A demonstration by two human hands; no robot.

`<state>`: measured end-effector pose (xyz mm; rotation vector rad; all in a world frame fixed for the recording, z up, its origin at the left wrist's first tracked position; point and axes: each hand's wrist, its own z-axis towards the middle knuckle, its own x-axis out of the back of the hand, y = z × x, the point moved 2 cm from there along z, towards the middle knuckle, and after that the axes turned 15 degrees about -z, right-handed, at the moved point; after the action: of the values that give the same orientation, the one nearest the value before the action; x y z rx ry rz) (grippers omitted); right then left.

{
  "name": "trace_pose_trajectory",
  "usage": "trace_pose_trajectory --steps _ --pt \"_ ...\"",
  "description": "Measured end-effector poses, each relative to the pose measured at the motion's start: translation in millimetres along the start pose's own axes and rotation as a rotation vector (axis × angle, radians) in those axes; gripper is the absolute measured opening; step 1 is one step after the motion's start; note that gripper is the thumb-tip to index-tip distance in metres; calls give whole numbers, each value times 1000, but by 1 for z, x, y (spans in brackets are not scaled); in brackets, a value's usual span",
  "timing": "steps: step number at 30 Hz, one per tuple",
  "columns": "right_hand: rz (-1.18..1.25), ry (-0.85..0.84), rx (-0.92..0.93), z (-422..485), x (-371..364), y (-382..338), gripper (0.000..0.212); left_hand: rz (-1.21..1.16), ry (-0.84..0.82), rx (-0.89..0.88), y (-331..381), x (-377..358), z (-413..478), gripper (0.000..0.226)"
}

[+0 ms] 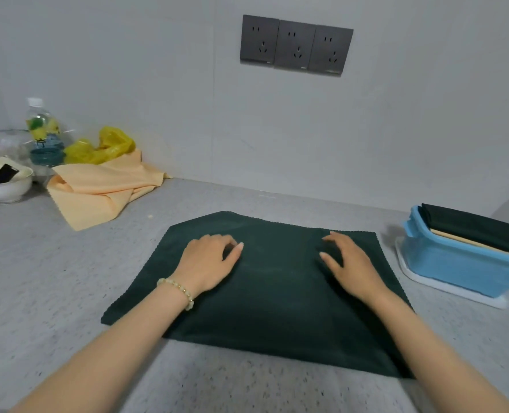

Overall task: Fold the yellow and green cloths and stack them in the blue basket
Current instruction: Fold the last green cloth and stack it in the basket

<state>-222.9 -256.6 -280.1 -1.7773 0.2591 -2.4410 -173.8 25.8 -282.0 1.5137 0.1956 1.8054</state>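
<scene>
Green cloth [271,308] lies flat mid-counter [53,293]; left hand [208,260] and right hand [351,263] rest on its far half, fingers loosely bent and pressing, nothing visibly pinched. Likely risk: the cloth slides on the smooth top or the slanted far-left corner throws the fold off, giving a lopsided stack. The near edge sits close to the counter front, the blue basket [456,263] with its folded cloths [480,231] stands just right, the yellow cloth [104,192] is crumpled far left, and there is open room between them.
</scene>
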Motion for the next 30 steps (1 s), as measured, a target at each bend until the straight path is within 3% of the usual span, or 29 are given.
trace_pose_trajectory --steps 2,6,8,12,14,17,22,26,30 --pt "-27 -19 -5 28 10 11 43 -87 33 -53 0 -1 29 35" --pt "-160 -268 9 77 1 22 64 70 -217 -83 -11 -22 91 60" --pt "-154 -379 -11 98 -7 30 73 142 -257 -50 -23 -31 119 69" --pt "-82 -531 -70 123 -21 48 79 148 -254 -53 -37 -44 149 61" --pt "-72 -565 -83 130 -22 52 74 131 -278 -83 -38 -42 158 51" --pt "-49 -596 -43 137 -19 51 44 94 -367 -133 -38 -35 162 37" --pt "-100 -472 74 124 -5 40 11 249 -305 -295 -40 -12 148 25" --pt "-394 -245 182 102 17 35 33 420 -212 -391 -35 13 135 32" --pt "-456 -20 228 58 49 22 16 572 -28 -530 -13 45 101 43"
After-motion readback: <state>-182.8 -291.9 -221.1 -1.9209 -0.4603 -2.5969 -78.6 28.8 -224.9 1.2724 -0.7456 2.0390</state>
